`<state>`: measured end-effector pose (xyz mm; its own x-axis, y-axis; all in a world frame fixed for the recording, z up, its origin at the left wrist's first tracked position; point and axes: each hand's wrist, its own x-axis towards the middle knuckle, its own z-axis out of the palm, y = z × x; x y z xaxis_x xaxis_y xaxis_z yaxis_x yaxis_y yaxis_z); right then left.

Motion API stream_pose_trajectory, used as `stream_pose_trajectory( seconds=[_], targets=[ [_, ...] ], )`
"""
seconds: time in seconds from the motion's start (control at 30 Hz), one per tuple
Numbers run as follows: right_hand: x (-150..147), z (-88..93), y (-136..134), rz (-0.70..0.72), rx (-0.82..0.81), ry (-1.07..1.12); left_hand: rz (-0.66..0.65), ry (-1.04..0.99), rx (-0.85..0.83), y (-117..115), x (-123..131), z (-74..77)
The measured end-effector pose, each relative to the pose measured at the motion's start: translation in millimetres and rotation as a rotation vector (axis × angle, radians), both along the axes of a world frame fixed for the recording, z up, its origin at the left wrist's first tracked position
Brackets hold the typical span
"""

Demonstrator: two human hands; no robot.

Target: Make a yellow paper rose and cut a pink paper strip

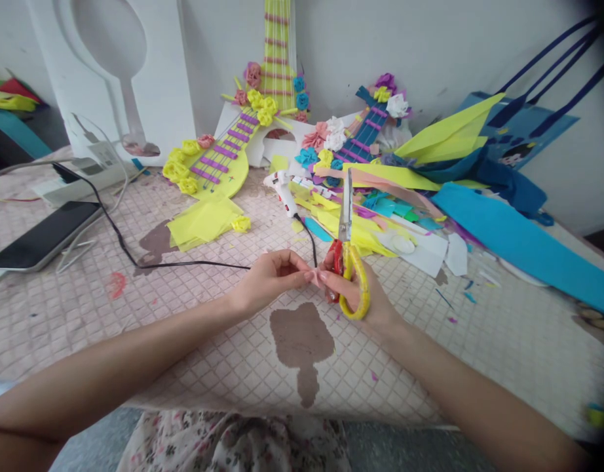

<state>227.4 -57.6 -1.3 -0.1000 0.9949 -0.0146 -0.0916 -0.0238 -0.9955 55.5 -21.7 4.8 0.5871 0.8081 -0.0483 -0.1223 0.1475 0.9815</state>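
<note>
My left hand (277,274) is closed, its thumb and fingertips pinching a small piece of pink paper (316,278). My right hand (361,298) meets it there, with thumb and finger on the same paper. Scissors (346,223) with a red and a yellow handle hang on the right hand, blades together and pointing away from me. The paper is mostly hidden by my fingers, so its shape cannot be made out. Just beyond the hands lies a white glue gun (282,192) with a black cord.
Yellow tissue sheets (196,224) and a paper-flowered yellow guitar model (218,160) lie at back left. A blue guitar model (363,137) stands amid paper scraps. At left are a phone (44,235), a power strip (86,177) and a black cable (194,263); blue paper (528,242) lies right.
</note>
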Motion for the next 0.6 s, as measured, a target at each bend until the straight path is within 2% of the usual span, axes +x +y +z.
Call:
stream_pose_trajectory(
  seconds=[0.23,0.6],
  targets=[
    [-1.8,2.1,-0.6,0.029,0.000,-0.034,0.083,0.056,0.008,-0.3,0.6,-1.5],
    [-0.8,0.2,0.1,0.045,0.008,-0.049,0.065,0.058,0.079,0.5,0.1,-3.1]
  ],
)
